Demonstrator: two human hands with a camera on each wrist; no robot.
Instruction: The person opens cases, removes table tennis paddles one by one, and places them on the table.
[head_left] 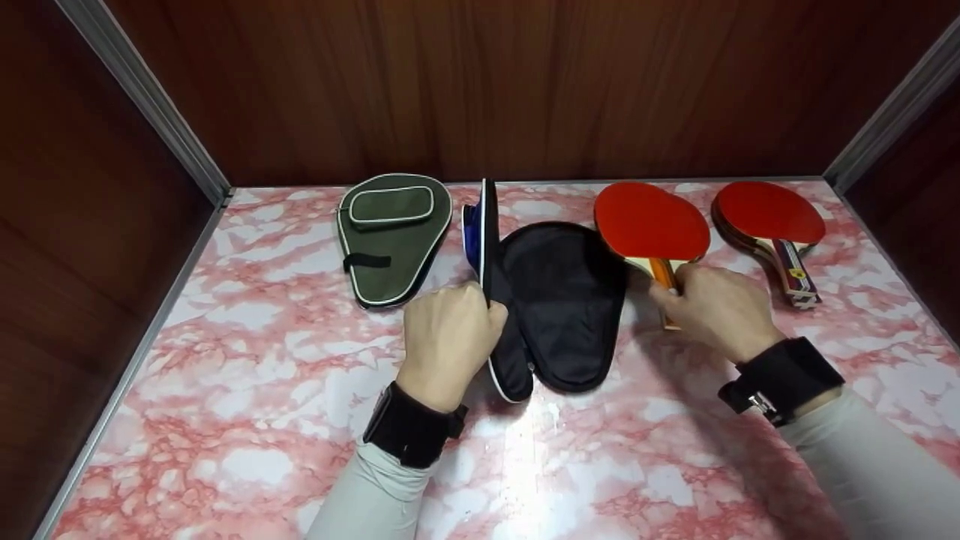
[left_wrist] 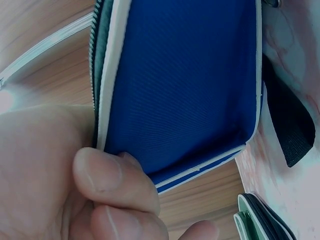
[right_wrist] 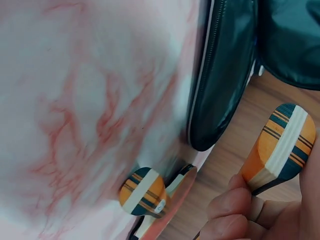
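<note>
An unzipped table tennis bat case lies spread in the middle, its black inner lining (head_left: 574, 307) facing up. My left hand (head_left: 454, 330) grips the edge of its raised half, whose outside is a blue pocket (left_wrist: 185, 85) with white piping in the left wrist view. To the right, my right hand (head_left: 720, 307) holds a red table tennis bat (head_left: 645, 217) by its orange handle (right_wrist: 282, 145). A second striped handle (right_wrist: 142, 192) lies on the table below it in the right wrist view. The held bat's head overlaps another red one in the head view.
A closed green bat case (head_left: 405, 262) with a small pocket and black strap lies at the back left. Two stacked red bats (head_left: 772, 210) with purple handles lie at the back right. Dark wooden panels (head_left: 480, 90) enclose the pink marbled table (head_left: 277, 442).
</note>
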